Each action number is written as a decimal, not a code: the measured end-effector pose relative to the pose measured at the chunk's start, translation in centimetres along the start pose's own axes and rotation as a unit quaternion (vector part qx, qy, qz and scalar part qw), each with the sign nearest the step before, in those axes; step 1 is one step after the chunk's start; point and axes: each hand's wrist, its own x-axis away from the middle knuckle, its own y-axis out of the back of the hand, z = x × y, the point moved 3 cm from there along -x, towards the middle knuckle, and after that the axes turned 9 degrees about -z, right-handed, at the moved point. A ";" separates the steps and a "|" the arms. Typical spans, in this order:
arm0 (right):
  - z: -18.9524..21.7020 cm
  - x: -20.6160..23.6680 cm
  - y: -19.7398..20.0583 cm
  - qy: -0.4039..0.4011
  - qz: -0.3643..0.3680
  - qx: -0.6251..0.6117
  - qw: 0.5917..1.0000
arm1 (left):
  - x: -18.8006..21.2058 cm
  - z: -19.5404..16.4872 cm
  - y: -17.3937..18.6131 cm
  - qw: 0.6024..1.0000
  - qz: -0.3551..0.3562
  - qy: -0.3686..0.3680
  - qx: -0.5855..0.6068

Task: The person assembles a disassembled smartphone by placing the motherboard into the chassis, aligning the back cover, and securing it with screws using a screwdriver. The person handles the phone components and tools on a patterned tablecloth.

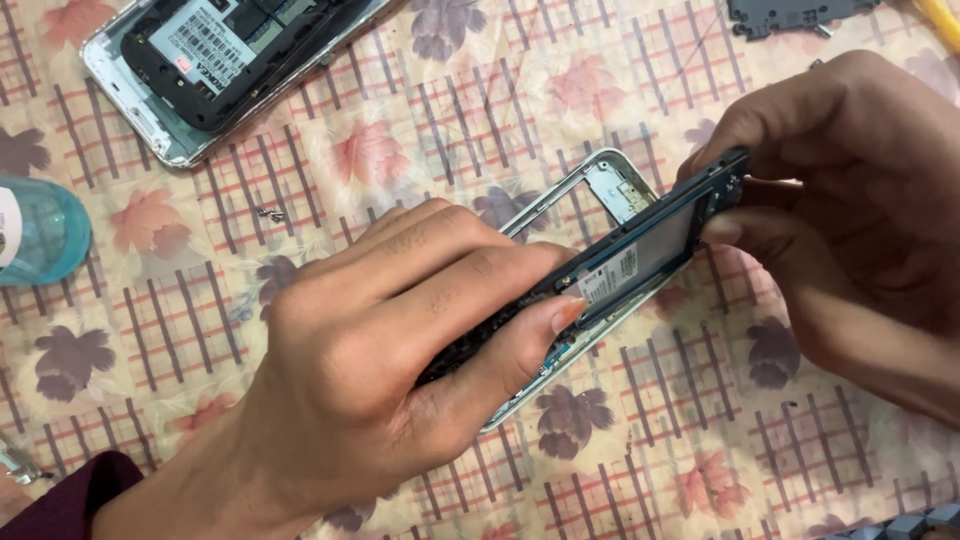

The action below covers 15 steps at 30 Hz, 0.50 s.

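Black plastic, thin and rigid: the inner frame (640, 255) sits tilted, half lifted out of the silver phone shell (600, 185). Left hand (400, 370) pinches its lower end, right hand (850, 190) its upper corner. Twisting unevenly could snap it; small screws (270, 213) lie loose on the cloth-covered worktop (700, 440).

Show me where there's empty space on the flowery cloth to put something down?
The widest bare patch of cloth lies along the bottom edge, below the silver phone frame and the right hand. Another lies at top middle, between the opened phone and the dark part. It is crowded around the left hand, with tiny screws and a blue bottle nearby.
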 end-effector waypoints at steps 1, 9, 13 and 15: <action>0.1 -0.1 0.1 0.002 0.002 0.004 1.000 | -0.2 -0.2 0.0 1.000 -0.001 0.002 -0.002; -3.2 -0.9 1.4 0.028 0.075 -0.047 0.996 | -0.6 -0.3 0.5 0.997 -0.034 0.067 -0.035; -4.8 -0.2 1.4 -0.010 0.100 -0.038 0.994 | 0.0 0.1 0.6 0.996 -0.036 0.070 -0.038; -4.8 0.0 1.2 -0.015 0.103 -0.036 0.994 | 0.2 0.3 0.7 0.996 -0.038 0.073 -0.040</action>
